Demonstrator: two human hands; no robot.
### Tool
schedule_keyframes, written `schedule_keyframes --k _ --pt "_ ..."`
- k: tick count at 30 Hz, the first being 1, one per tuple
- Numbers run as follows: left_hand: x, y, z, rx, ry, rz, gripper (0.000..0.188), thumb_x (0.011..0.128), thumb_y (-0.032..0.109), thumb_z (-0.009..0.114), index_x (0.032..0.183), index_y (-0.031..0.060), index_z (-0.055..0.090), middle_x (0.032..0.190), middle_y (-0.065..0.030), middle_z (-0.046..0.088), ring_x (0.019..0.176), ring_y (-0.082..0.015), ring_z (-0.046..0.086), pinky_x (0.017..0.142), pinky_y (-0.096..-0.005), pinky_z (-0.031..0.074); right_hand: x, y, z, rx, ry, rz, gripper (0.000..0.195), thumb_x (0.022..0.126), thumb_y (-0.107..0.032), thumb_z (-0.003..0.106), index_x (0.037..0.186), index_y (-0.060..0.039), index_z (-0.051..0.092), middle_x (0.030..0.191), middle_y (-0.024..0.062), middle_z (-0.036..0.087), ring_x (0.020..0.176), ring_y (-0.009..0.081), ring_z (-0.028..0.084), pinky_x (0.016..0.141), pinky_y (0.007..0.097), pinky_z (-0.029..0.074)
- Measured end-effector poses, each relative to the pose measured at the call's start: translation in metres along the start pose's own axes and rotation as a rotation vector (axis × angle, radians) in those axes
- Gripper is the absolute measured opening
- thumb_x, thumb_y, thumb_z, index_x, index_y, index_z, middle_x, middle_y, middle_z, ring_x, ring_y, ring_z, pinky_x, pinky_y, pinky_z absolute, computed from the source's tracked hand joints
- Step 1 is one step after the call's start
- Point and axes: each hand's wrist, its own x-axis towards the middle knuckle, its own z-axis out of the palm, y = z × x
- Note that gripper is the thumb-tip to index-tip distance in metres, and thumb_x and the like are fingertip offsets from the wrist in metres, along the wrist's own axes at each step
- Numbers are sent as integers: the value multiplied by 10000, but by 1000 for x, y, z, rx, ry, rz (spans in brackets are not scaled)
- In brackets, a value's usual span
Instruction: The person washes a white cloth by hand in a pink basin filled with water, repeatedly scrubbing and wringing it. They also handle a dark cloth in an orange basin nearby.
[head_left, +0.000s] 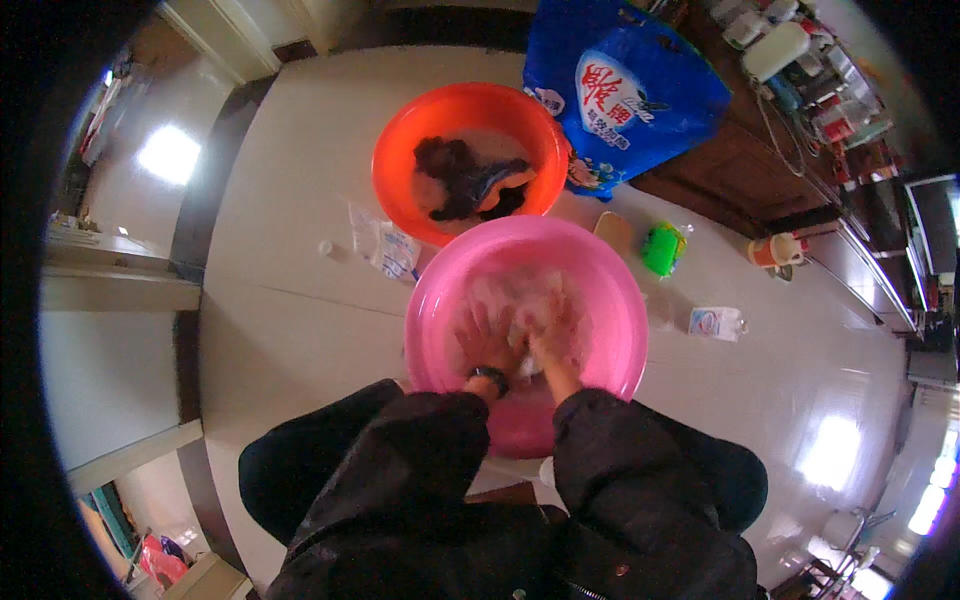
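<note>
A pink plastic basin (630, 337) stands on the floor between my knees, holding soapy water and pale, wet cloth (529, 364). My left hand (489, 339), with a dark watch (491, 377) at its wrist, lies palm down in it with the fingers spread. Beside it my right hand (553, 334) is in the basin against the cloth, its fingers blurred by motion and suds; whether they grip cannot be made out. Just beyond, touching or nearly touching the pink rim, sits an orange basin (394, 176) with dark wet clothes (469, 180) in cloudy water.
A large blue printed bag (630, 97) stands by a wooden cabinet (705, 180). Around the basins lie a clear printed plastic packet (386, 244), a white cap (325, 247), a green packaged item (663, 249), and a white bottle (716, 323). An orange-and-white jug (776, 250) is farther right.
</note>
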Motion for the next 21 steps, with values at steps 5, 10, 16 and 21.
schedule_keyframes --k 5,10,16,21 --pt "9 -4 39 -131 -164 3 541 884 466 499 1378 261 413 1454 -163 315 1349 -383 263 1044 -623 221 -2 16 22 -392 -174 96 644 847 -498 566 1377 -159 432 1442 176 360 1314 376 347 1088 521 247" --pt "68 -4 40 -90 -366 81 553 884 436 510 1384 221 411 1407 -117 404 1329 -351 319 1079 -501 268 45 32 36 -536 -191 123 586 864 -478 538 1307 -96 501 1299 193 493 1174 372 483 988 453 384" --pt "95 -6 31 -263 -290 217 489 910 407 501 1349 193 485 1467 -115 365 1371 -338 290 1086 -528 283 68 66 62 -609 -261 119 567 853 -482 557 1240 -68 542 1238 190 543 1124 354 530 945 427 429" --pt "109 -4 7 -140 -364 194 532 882 432 529 1325 138 499 1370 -99 481 1285 -257 423 1081 -370 318 83 77 62 -437 -319 140 559 839 -489 581 1188 -53 569 1206 184 566 1101 337 550 921 413 446"
